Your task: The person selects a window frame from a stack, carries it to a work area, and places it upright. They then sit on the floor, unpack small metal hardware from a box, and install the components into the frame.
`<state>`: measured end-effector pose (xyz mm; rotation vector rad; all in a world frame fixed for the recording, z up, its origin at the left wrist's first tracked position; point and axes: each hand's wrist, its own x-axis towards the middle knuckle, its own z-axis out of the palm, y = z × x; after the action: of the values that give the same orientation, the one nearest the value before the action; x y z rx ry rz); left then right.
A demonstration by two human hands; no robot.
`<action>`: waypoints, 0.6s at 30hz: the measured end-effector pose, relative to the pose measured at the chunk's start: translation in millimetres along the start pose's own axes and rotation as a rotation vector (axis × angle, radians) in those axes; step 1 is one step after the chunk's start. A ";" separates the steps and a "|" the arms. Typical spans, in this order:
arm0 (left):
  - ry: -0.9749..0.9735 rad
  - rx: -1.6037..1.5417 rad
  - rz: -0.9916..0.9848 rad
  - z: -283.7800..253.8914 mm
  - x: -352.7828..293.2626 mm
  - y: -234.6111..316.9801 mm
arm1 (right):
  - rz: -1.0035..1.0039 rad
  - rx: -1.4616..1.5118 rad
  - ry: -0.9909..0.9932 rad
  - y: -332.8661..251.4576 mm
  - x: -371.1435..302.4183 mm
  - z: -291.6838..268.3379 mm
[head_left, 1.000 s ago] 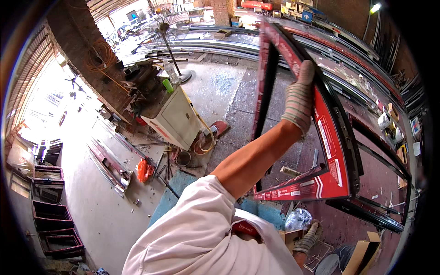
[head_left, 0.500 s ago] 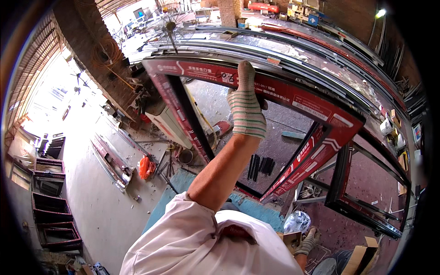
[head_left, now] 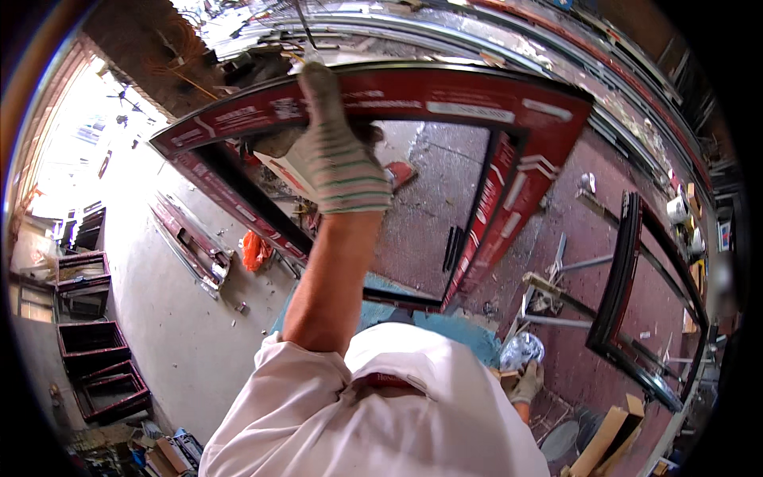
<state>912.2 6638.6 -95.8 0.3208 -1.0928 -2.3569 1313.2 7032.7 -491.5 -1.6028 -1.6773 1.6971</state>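
In front of me a window frame [head_left: 469, 102] stands tilted, its dark profile covered with red printed protective film. My left hand [head_left: 342, 163], in a striped knit glove, is closed over its upper bar, thumb on the near face; the other fingers are mostly hidden behind the bar. My right hand [head_left: 525, 385], also gloved, is low at the right, beside a clear plastic bag [head_left: 522, 350] and a piece of cardboard. Its fingers look curled, but what they hold is too small to make out. A blue-green surface [head_left: 469, 332] lies below the frame.
A second dark frame [head_left: 620, 278] stands at the right by metal supports. An open cardboard box [head_left: 608, 437] is at the lower right. Several small frames [head_left: 94, 338] line the left. An orange bag [head_left: 254, 250] lies on the floor; long profiles [head_left: 397, 30] stretch across the back.
The held frame and my left hand have moved left in view, and the frame's tilt has changed. My right hand has shifted up close to the plastic bag. The view has tilted downward.
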 end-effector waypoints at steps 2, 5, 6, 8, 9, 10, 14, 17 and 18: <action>0.055 0.047 -0.042 -19.3 19.6 2.4 | -0.048 -0.032 -0.074 -26.3 -23.7 26.4; -0.025 -0.003 0.039 -46.4 44.8 -1.9 | -0.058 -0.135 -0.063 -21.5 -19.6 41.1; -0.054 -0.017 0.044 -56.7 54.0 -2.3 | -0.062 -0.134 -0.064 -23.9 -27.0 48.2; -0.111 -0.023 0.097 -69.4 75.0 13.0 | -0.072 -0.087 -0.091 -10.8 -25.8 64.1; -0.112 -0.009 0.057 -75.7 86.7 11.4 | -0.052 -0.099 -0.077 -5.5 -26.5 61.3; -0.107 -0.006 0.058 -78.9 95.3 4.2 | -0.039 -0.107 -0.055 -5.7 -29.1 61.2; -0.005 0.020 0.079 -87.3 125.2 -12.4 | -0.020 -0.165 -0.020 -13.1 -42.0 62.5; 0.033 0.025 0.115 -90.3 151.0 -0.1 | -0.029 -0.238 -0.001 -11.6 -43.3 60.7; 0.026 0.019 0.125 -92.6 162.3 2.7 | -0.018 -0.220 -0.001 -7.7 -39.2 56.8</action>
<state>815.7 6489.2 -153.1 0.2808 -1.0916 -2.2280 1277.9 6973.8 -481.7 -1.6728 -1.9310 1.5500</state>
